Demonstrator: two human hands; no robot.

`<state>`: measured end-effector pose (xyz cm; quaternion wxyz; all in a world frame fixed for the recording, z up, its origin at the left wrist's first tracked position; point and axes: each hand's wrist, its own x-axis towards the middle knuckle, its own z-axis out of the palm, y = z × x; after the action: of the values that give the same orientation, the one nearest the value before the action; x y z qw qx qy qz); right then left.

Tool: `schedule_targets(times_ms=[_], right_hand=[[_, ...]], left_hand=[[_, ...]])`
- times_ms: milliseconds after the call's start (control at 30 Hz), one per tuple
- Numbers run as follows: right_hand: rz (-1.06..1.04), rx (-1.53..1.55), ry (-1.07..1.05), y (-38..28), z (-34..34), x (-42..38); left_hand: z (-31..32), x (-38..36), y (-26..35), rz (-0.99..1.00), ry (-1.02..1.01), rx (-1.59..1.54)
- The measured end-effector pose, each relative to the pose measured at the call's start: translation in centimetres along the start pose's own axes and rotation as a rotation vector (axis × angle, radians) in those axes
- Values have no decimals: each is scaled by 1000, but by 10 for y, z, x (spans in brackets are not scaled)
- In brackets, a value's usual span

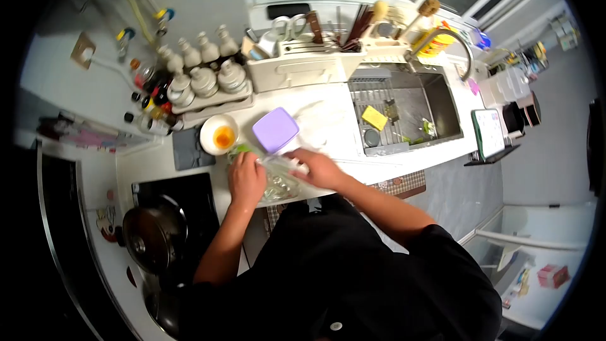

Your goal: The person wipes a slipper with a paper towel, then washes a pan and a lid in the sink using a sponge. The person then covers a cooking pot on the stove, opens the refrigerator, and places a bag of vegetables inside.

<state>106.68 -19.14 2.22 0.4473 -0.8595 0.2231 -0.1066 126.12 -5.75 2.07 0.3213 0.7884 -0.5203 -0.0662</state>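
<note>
Between my hands at the front of the counter is a clear, crinkled plastic bag [279, 184]; what is in it I cannot make out. My left hand [247, 178] is closed on the bag's left side, fingers bent. From the other side, my right hand [319, 169] pinches the upper right of the bag with curled fingers. Some green vegetable [240, 149] shows just beyond my left fingertips. Just past the bag sits a purple rectangular container or lid [276, 130]. To its left stands a white bowl [207, 134] with orange-yellow egg inside.
A lidded pot [151, 238] sits on the black stove [201, 197] at left. Bottles [151, 108] and white jars [204, 82] line the back left. A knife and utensil rack [297, 71] stands behind. The sink [445, 104] at right holds a drying rack and yellow sponge [374, 117].
</note>
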Motion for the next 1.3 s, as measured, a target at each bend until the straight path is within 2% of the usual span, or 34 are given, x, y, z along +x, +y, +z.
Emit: schedule_targets(times_ms=[33,167,233,300,333,400,500,567,633,700,767,800,867,967,1100,1200,1233,1300], right_hand=[[0,22,-41,-9,8,-3],[-32,53,35,-26,39,0],[-16,4,91,-30,34,8],[-94,140,37,-28,20,8],[-78,134,75,-34,5,-1],[-238,191,217,-55,-36,-20],[-268,224,410,-64,-87,-57],[-252,178,395,-56,-117,-87],[-415,221,523,-46,-145,-123],[-422,101,551,-29,-180,-171],[-364,10,629,-9,-215,-230],[-316,42,732,-5,-231,-260],[-237,14,832,27,-257,-322],[-81,-39,1010,60,-293,-424],[111,-172,1152,78,-336,-551],[347,19,1384,123,-339,-634],[410,113,1465,136,-341,-660],[587,249,1621,172,-341,-709]], left_hand=[[-1,5,3,-12,3,-13],[-11,20,19,-25,-49,-79],[-31,26,49,19,-129,-47],[-61,34,97,-10,-213,-154],[-71,37,113,37,-221,-203],[-83,49,154,82,-222,-310],[-82,64,226,149,-204,-435],[-70,71,267,165,-260,-423],[-46,65,314,204,-314,-469],[-13,47,367,231,-375,-517],[31,21,432,411,-417,-631],[51,9,466,434,-435,-640],[90,-16,536,824,-452,-582],[137,-52,623,912,-608,-691],[205,-86,706,1013,-756,-737],[262,-98,757,1159,-844,-836],[285,-101,771,1160,-850,-843],[339,-107,795,1031,-832,-810]])
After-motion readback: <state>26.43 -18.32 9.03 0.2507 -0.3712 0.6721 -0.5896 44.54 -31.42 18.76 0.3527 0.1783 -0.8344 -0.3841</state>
